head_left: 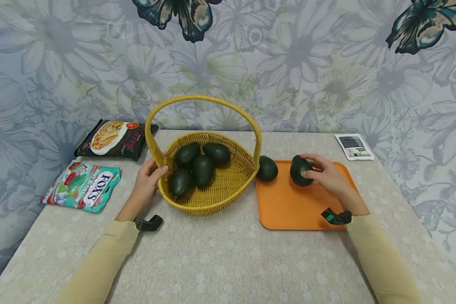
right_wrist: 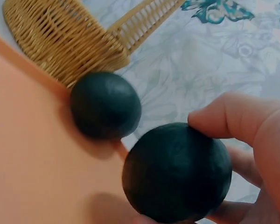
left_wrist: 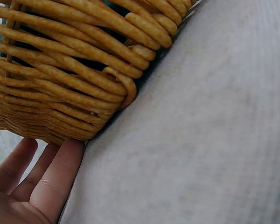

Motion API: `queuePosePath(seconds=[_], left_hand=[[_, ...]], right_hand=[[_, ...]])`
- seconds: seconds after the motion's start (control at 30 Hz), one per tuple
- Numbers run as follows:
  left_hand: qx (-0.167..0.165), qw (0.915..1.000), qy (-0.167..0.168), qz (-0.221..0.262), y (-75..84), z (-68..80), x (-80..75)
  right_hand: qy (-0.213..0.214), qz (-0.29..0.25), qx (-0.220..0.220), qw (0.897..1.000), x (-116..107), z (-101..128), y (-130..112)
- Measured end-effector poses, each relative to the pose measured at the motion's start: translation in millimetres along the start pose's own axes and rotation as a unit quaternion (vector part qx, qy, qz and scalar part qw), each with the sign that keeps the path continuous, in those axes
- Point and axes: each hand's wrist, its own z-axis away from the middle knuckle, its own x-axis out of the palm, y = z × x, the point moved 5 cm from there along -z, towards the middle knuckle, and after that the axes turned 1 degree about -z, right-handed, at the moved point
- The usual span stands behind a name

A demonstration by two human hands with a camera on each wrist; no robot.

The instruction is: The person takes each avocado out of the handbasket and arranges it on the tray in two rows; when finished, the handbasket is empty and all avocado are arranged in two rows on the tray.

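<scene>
My right hand (head_left: 328,176) grips a dark green avocado (head_left: 300,171) between thumb and fingers, over the orange tray (head_left: 285,211). In the right wrist view that avocado (right_wrist: 177,172) casts a shadow on the tray. Another avocado (head_left: 267,169) lies at the tray's left edge, close beside the yellow wicker basket (head_left: 224,181). Several avocados (head_left: 203,171) rest inside the basket, mostly toward its left and back. My left hand (head_left: 147,181) holds the basket's left side near the foot of its handle; in the left wrist view its fingers (left_wrist: 60,172) lie against the woven outer wall.
Left of the basket lie a black food packet (head_left: 118,139) and a teal FOX'S bag (head_left: 83,185). A white package with a printed picture (head_left: 354,147) sits behind the tray on the right. The patterned wall (head_left: 300,84) rises at the table's back edge.
</scene>
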Motion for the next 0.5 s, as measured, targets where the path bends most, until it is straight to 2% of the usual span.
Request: queuePosePath(seconds=[0.2, 0.5], left_hand=[[0.004, 1.0, -0.002, -0.007, -0.6, -0.2, 0.0], [0.003, 1.0, -0.003, -0.009, -0.6, -0.1, -0.2]], right_hand=[[0.027, 0.028, 0.009, 0.999, 0.6, -7.3, 10.8], [0.046, 0.004, 0.032, 0.998, 1.3, -9.8, 17.7]])
